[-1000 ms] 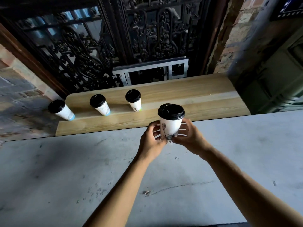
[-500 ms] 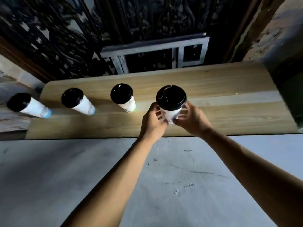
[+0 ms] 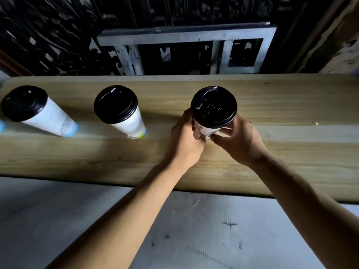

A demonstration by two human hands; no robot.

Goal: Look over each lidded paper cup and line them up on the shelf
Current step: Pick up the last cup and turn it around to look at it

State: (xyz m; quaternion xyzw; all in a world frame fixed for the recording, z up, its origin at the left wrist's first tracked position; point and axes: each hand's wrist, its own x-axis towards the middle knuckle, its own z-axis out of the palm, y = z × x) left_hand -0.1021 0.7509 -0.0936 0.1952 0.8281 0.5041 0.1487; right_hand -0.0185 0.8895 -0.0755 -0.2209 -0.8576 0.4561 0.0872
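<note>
A white paper cup with a black plastic lid (image 3: 213, 109) is held upright over the pale wooden shelf (image 3: 281, 105).

It is clasped low by the left hand (image 3: 184, 140) and right hand (image 3: 239, 140), fingers closed around it; base contact with the shelf cannot be made out. The open spot lies directly below, right of the green-based lidded cup (image 3: 121, 111).

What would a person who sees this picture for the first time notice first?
First, the paper cup with its black lid in the middle, held low on its sides by the left hand and the right hand. Next, two more lidded cups standing to its left on the wooden shelf.
</note>
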